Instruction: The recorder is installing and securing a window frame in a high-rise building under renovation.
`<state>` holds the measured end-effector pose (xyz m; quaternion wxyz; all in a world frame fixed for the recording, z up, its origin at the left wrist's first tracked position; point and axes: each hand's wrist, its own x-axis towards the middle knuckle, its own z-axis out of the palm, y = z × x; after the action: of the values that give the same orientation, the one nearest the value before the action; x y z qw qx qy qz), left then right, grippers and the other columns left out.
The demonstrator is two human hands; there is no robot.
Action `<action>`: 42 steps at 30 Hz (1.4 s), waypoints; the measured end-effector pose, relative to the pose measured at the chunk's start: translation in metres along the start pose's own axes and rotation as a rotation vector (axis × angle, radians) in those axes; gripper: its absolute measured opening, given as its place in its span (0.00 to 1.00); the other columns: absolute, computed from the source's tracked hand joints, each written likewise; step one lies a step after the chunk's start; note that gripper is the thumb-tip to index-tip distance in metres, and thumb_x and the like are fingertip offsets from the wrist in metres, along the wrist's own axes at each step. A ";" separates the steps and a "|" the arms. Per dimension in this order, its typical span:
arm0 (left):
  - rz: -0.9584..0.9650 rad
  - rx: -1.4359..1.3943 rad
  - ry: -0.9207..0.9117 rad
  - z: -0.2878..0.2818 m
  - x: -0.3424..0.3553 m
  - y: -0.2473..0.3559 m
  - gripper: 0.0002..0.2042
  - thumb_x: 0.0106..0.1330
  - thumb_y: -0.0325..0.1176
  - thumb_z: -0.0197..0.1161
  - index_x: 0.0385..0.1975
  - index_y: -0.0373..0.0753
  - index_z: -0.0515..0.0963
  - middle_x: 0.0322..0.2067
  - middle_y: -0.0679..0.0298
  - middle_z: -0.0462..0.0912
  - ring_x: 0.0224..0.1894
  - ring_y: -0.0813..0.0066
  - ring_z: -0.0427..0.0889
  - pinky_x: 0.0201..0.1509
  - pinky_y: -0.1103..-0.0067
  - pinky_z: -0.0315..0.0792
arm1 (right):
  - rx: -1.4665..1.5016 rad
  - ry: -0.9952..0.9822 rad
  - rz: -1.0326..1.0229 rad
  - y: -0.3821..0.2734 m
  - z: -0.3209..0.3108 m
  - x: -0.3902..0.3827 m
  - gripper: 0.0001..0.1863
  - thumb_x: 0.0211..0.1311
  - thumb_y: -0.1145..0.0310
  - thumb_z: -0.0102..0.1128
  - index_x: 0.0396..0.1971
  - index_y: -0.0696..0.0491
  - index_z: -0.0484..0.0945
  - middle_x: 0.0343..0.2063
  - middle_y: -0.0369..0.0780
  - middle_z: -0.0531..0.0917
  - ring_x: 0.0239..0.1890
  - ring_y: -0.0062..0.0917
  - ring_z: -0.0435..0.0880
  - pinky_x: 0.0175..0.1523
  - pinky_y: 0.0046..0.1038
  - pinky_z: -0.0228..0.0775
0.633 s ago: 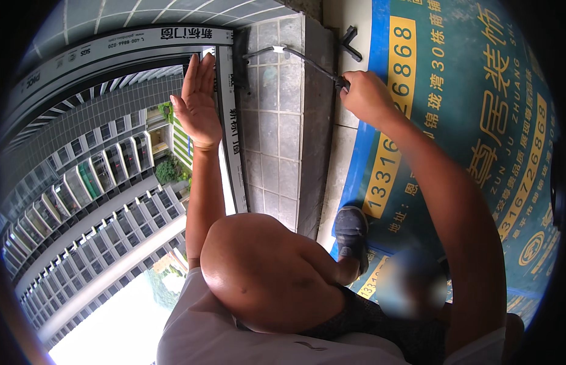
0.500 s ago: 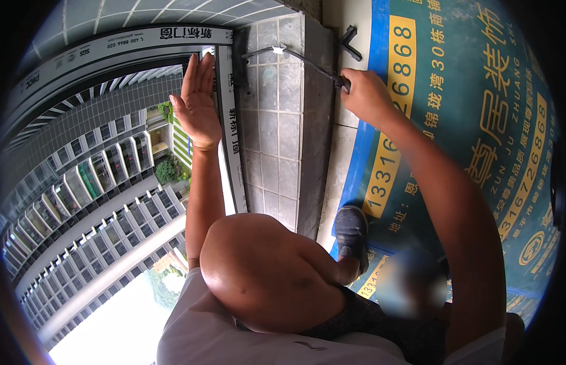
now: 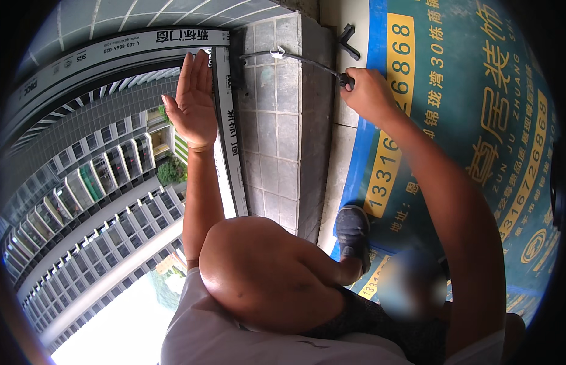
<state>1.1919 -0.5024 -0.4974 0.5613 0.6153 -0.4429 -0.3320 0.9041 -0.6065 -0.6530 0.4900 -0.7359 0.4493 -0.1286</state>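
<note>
My right hand (image 3: 371, 94) is closed round the black end of a thin, dark, slightly curved rod or cable (image 3: 313, 62); which of the two I cannot tell. From my fist it runs left across a grey tiled ledge (image 3: 270, 134) toward the window frame (image 3: 225, 121). A small white piece (image 3: 277, 53) sits on it partway along. My left hand (image 3: 195, 112) is held up flat at the window opening, fingers stretched and thumb apart, with nothing in it. Its fingertips are beside the corner of the frame; whether they touch it I cannot tell.
A black angled piece (image 3: 348, 42) lies on the pale floor strip beyond my right hand. Green printed sheeting (image 3: 465, 121) with a blue edge covers the floor at right. My bent knee (image 3: 252, 255) and shoe (image 3: 353, 231) are close by. Buildings (image 3: 94, 176) show through the window.
My left hand has shifted slightly left. The white piece on the rod or cable shows a little larger and differently turned. My right hand keeps its grip, nearly in the same place.
</note>
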 end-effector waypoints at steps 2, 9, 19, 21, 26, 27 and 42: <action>0.020 0.035 -0.038 0.000 0.006 0.001 0.47 0.79 0.68 0.25 0.79 0.29 0.56 0.77 0.41 0.61 0.83 0.49 0.55 0.87 0.61 0.42 | 0.003 -0.002 -0.018 0.001 -0.004 0.001 0.08 0.63 0.69 0.66 0.34 0.58 0.85 0.28 0.52 0.87 0.35 0.52 0.88 0.43 0.47 0.80; 0.027 0.034 -0.010 0.005 0.002 -0.002 0.47 0.79 0.67 0.25 0.79 0.28 0.56 0.77 0.40 0.61 0.82 0.48 0.55 0.87 0.60 0.42 | 0.001 -0.020 0.056 -0.001 -0.003 -0.001 0.07 0.61 0.71 0.65 0.35 0.59 0.84 0.30 0.53 0.87 0.38 0.52 0.88 0.45 0.47 0.80; 0.050 0.035 0.008 0.006 0.002 -0.004 0.47 0.78 0.69 0.24 0.79 0.29 0.57 0.76 0.38 0.62 0.82 0.47 0.57 0.87 0.59 0.44 | 0.154 0.058 -0.065 0.004 0.007 0.004 0.07 0.60 0.72 0.66 0.36 0.58 0.84 0.31 0.53 0.88 0.38 0.52 0.88 0.45 0.46 0.80; 0.045 0.049 0.013 0.005 0.002 -0.004 0.48 0.78 0.69 0.23 0.79 0.29 0.57 0.76 0.38 0.62 0.82 0.47 0.57 0.86 0.59 0.44 | 0.116 0.012 -0.003 0.001 0.008 0.002 0.08 0.61 0.70 0.67 0.37 0.58 0.85 0.33 0.53 0.88 0.39 0.51 0.88 0.46 0.46 0.81; 0.043 0.052 0.025 0.005 0.001 -0.004 0.48 0.78 0.69 0.23 0.79 0.29 0.57 0.76 0.38 0.63 0.81 0.47 0.58 0.86 0.59 0.45 | 0.057 -0.014 0.023 -0.004 0.011 0.000 0.08 0.62 0.69 0.67 0.37 0.58 0.86 0.34 0.52 0.89 0.39 0.50 0.89 0.47 0.47 0.81; 0.045 0.062 0.025 0.006 0.001 -0.004 0.48 0.78 0.69 0.23 0.79 0.29 0.58 0.76 0.38 0.63 0.81 0.47 0.58 0.86 0.59 0.45 | 0.055 0.013 0.002 -0.002 0.013 0.001 0.08 0.62 0.69 0.67 0.37 0.58 0.85 0.34 0.52 0.89 0.39 0.51 0.89 0.48 0.47 0.81; 0.042 -0.042 0.076 0.006 0.000 -0.005 0.45 0.79 0.68 0.25 0.77 0.32 0.62 0.72 0.42 0.70 0.78 0.47 0.65 0.84 0.58 0.51 | 0.152 0.076 -0.163 0.002 0.012 -0.004 0.14 0.62 0.59 0.72 0.34 0.55 0.82 0.23 0.45 0.85 0.29 0.45 0.86 0.36 0.43 0.75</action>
<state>1.1871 -0.5048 -0.5030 0.5976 0.6060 -0.4270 -0.3055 0.9080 -0.5968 -0.6598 0.5149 -0.7253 0.3952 -0.2295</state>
